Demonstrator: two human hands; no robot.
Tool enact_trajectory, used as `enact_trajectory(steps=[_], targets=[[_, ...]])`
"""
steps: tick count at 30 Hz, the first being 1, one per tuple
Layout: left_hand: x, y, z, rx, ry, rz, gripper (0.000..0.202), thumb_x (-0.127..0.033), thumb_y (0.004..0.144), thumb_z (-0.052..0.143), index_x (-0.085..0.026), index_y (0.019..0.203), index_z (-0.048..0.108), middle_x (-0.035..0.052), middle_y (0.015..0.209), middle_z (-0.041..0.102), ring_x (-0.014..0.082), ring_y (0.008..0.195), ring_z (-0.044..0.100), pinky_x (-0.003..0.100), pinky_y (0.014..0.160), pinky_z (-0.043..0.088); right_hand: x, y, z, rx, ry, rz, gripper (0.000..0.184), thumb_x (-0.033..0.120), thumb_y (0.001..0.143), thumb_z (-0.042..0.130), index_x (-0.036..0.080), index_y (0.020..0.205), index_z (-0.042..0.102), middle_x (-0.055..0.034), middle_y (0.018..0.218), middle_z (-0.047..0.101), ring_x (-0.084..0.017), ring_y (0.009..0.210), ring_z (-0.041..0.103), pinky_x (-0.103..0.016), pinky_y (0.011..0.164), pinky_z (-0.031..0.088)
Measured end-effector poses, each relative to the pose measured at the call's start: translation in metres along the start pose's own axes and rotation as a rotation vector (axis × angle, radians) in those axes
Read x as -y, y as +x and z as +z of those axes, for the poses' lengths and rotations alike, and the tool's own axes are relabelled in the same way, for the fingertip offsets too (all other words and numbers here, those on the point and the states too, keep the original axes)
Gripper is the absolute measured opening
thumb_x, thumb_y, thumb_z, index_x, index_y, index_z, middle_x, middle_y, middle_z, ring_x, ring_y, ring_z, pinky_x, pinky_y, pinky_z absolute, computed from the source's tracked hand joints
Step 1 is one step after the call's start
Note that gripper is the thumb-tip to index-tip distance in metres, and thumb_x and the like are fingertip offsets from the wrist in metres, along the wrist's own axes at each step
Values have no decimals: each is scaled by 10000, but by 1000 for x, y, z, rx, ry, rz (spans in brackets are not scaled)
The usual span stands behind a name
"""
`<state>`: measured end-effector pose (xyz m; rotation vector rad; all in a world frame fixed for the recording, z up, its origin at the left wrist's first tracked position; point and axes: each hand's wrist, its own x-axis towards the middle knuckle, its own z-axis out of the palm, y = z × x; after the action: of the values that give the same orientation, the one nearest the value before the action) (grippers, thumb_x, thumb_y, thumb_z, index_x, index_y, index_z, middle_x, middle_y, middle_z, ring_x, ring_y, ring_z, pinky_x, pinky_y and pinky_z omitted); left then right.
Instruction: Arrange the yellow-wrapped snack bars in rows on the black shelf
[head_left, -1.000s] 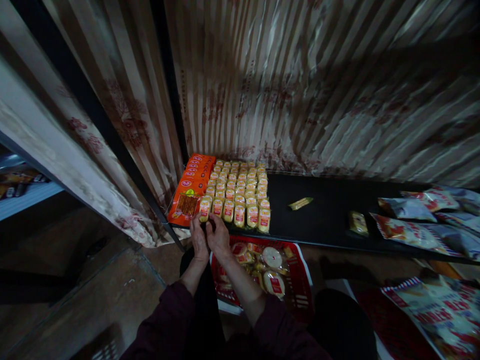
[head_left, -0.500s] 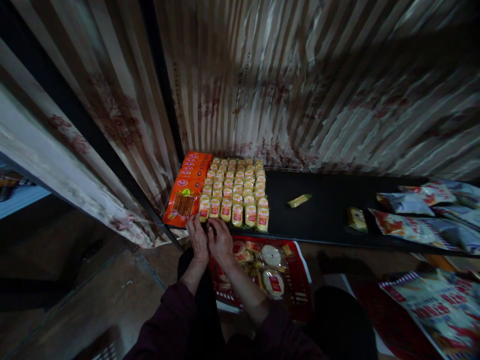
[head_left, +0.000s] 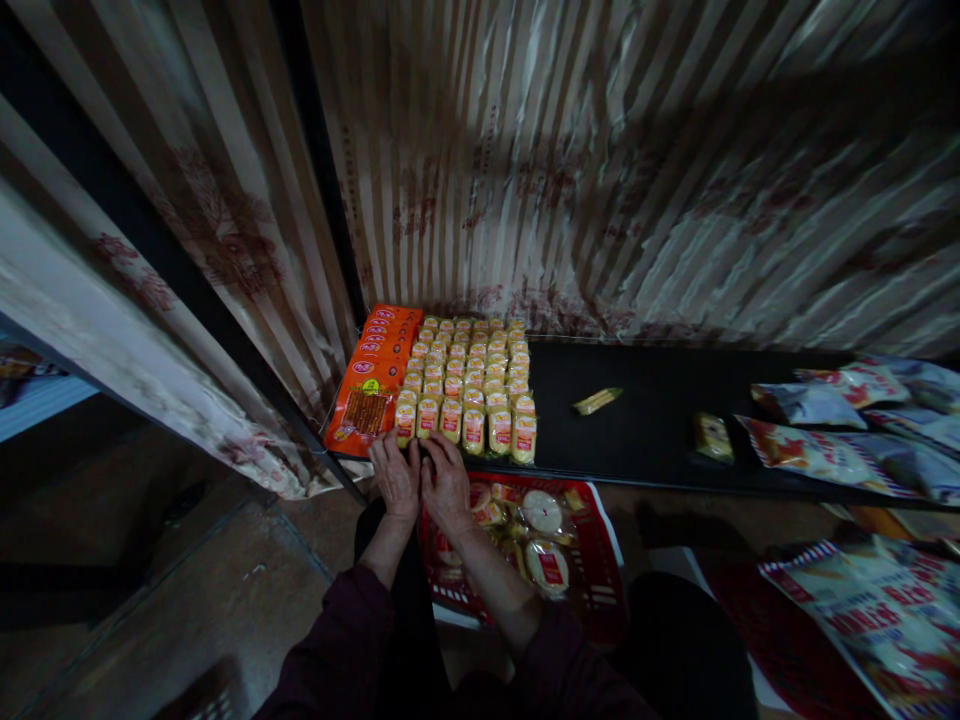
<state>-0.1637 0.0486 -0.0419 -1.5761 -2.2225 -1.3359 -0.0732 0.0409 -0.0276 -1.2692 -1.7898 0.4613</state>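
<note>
My left hand (head_left: 395,478) and my right hand (head_left: 446,485) are close together at the shelf's front edge. Their fingers are bent and drawn in, with the tips at the lower front of the leftmost small wrapped cakes (head_left: 473,427). What lies between the fingertips is hidden by the hands and the dim light. These yellow cakes, with red and white labels, stand in tight rows several deep. Left of them, orange snack packets (head_left: 371,372) overlap in a column, and my left fingers are near the front one.
Below the shelf (head_left: 637,430), a red basket (head_left: 611,600) holds round wrapped cakes. A thin wrapped piece (head_left: 598,401) and a small pack (head_left: 713,438) lie farther right. Bagged snacks (head_left: 817,455) fill the right end. A dark post (head_left: 322,150) and striped sheeting (head_left: 585,180) stand behind.
Both hands have shifted very slightly at the front row, staying close together. The leftmost front cakes sit slightly further left in view; the rest looks the same.
</note>
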Motion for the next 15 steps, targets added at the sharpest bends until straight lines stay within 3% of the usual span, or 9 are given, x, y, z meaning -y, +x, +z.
enact_trajectory(steps=[15], targets=[[4,-5,-1,-12,-28,87,249,-290,898,471,-133,1058,580,133,1036,545,242,977,502,421,878,436,-5,-6,0,52,-47,-35,469,53,792,421,152,1216,597,-120,1339,529,-220,1262,460,-413,1058,421]])
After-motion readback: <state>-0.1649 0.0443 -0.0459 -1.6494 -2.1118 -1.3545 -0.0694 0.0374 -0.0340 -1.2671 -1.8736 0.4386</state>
